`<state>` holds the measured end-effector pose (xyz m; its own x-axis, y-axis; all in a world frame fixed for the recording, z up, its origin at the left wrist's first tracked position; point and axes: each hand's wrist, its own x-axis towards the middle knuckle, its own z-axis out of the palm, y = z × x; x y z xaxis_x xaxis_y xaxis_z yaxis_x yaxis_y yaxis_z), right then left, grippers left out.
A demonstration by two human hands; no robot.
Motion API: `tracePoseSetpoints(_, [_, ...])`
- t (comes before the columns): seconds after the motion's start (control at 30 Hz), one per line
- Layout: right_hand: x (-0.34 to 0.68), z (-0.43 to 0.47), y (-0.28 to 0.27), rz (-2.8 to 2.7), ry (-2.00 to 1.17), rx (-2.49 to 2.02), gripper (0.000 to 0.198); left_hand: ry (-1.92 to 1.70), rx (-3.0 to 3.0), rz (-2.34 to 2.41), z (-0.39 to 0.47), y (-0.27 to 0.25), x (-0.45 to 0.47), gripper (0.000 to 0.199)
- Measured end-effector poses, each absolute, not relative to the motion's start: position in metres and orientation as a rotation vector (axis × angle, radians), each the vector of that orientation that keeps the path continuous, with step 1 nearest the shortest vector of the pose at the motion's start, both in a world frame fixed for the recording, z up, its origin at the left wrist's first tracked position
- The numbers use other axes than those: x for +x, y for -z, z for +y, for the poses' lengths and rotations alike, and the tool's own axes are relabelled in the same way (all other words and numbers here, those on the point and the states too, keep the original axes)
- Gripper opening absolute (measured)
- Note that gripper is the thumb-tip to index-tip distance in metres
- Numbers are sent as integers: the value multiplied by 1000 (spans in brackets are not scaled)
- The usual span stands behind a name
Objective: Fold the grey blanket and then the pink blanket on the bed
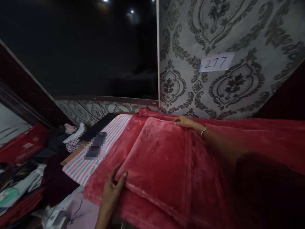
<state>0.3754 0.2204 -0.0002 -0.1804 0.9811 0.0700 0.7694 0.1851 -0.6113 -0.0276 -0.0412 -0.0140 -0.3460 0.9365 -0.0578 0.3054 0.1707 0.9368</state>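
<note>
A red plush blanket lies on the table, with one part folded over into a rectangular flap on top. My left hand rests at the near left corner of that flap, thumb and fingers apart and touching the cloth. At the flap's far edge, my right hand has its fingers together on the fabric, apparently pinching it. A bracelet circles my right wrist. Under the blanket's left side shows a pink, grey and white striped cloth, with a blurred-out dark patch on it.
A large dark screen stands behind the table. Patterned wallpaper carries a paper label reading 277. At left are a red box-like thing, heaped clothes and a black flat object by the striped cloth.
</note>
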Motion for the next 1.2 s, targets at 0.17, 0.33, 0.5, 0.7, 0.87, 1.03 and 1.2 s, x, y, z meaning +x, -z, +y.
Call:
tracePoseSetpoints(0.17, [378, 220, -4, -1925, -492, -1716, 15, -1206, 1243, 1856, -43, 17, -23, 94])
tracePoseSetpoints(0.33, [398, 206, -3, -1807, -473, -1827, 19, -1169, 1215, 1809, -42, 18, -31, 101])
tracePoseSetpoints(0.5, [413, 182, 3, -1740, -584, -1846, 22, -1150, 1188, 1742, -40, 17, -36, 90])
tracePoseSetpoints(0.7, [402, 175, 12, -1581, -586, -1798, 13, -1245, 1124, 1769, -42, 19, -22, 102])
tracePoseSetpoints(0.87, [401, 176, 20, -1496, -648, -1797, 8, -1181, 1213, 1796, -45, 4, -23, 86])
tracePoseSetpoints(1.03, [402, 172, 22, -1451, -746, -1720, 20, -1014, 1401, 1821, -12, -19, -35, 58])
tracePoseSetpoints(1.2, [400, 163, 24, -1401, -814, -1678, 44, -803, 1587, 1722, 57, -27, -20, 52])
